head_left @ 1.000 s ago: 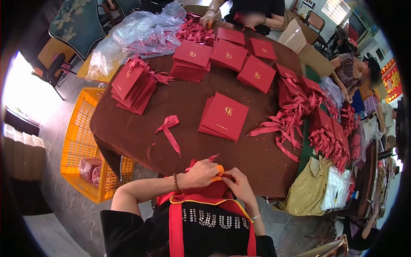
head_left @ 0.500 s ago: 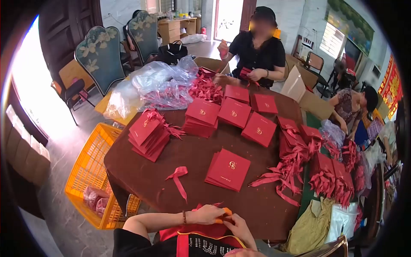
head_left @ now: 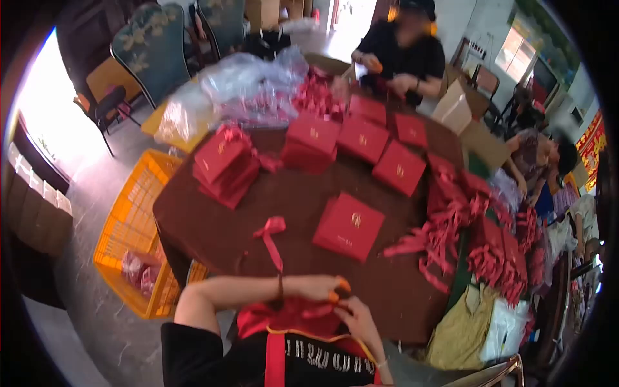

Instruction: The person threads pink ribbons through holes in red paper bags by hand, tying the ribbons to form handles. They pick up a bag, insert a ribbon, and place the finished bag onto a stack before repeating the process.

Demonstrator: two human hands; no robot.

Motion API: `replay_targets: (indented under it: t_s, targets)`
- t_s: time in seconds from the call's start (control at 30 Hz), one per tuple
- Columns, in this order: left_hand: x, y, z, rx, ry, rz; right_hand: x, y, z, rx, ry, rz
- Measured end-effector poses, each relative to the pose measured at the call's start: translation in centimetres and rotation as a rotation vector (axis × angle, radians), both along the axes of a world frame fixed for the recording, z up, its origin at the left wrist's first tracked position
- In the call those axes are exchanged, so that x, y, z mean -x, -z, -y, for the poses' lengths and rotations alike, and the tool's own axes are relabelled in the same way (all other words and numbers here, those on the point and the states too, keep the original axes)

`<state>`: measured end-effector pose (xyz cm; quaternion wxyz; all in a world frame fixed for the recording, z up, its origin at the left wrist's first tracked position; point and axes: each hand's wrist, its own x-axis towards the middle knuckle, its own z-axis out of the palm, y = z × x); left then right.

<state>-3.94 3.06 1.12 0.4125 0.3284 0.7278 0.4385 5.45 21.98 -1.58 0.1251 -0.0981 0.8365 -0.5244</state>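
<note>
Head view | left hand (head_left: 314,288) and right hand (head_left: 356,317) are meeting over red material (head_left: 291,315) by the near edge of the surface (head_left: 293,197), probably for close control; both grips are curling, but on what, I can't tell | gold-monogrammed bags (head_left: 351,226) are sitting ahead, likely for easy reach | versus half a second ago, the co-worker's hand (head_left: 371,62) is sitting lower!

Floral-backed chair (head_left: 149,48), orange plastic basket (head_left: 134,203).
</note>
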Motion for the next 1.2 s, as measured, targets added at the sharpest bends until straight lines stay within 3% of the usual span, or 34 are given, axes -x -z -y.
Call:
replay_targets:
  t_s: [0.03,0.07,0.1,0.13,0.23,0.27,0.37,0.57,0.73,0.87,1.03,1.1,1.13,1.2]
  targets:
    - [0.1,4.1,-0.4,-0.116,-0.023,-0.093,-0.2,-0.3,0.3,-0.017,0.011,-0.016]
    - [0.5,3.0,-0.5,-0.031,-0.013,0.001,-0.4,-0.1,0.6,-0.021,0.031,-0.032]
    - [0.6,4.8,-0.4,-0.024,-0.006,-0.124,-0.7,-0.1,0.7,-0.029,0.053,-0.053]
    - [0.9,2.9,-0.4,0.039,-0.004,0.038,-1.0,-0.3,0.8,-0.041,0.060,-0.036]
    - [1.2,1.1,-0.7,0.038,-0.003,0.147,-1.1,-0.5,0.9,-0.052,0.050,-0.045]
    - [1.1,2.9,-1.0,0.025,-0.051,0.322,-1.2,-0.2,1.1,-0.003,0.071,-0.088]
    - [1.0,2.2,-1.6,0.073,-0.119,0.442,-1.3,-0.9,1.2,-0.047,0.092,-0.065]
    - [0.4,3.5,-3.2,0.085,-0.428,0.131,-1.5,0.2,1.0,0.037,0.086,0.071]
    - [1.6,1.9,-2.2,-0.031,-0.327,-0.412,-1.7,1.4,0.9,0.044,0.148,0.127]
    - [3.9,1.5,0.5,0.418,-0.170,-0.533,-1.7,2.2,0.7,0.123,0.184,0.130]
    - [1.9,1.1,0.3,0.588,0.067,-0.487,-1.6,1.3,0.7,0.104,0.177,0.199]
    - [2.0,3.6,0.1,0.295,-0.107,-0.307,-1.7,0.8,0.8,0.042,0.165,0.161]
    - [2.0,4.1,0.1,0.292,-0.098,-0.308,-1.7,1.0,0.8,0.041,0.175,0.161]
    - [2.0,4.3,0.0,-0.067,-0.114,0.150,-1.9,1.3,0.7,0.053,0.187,0.117]
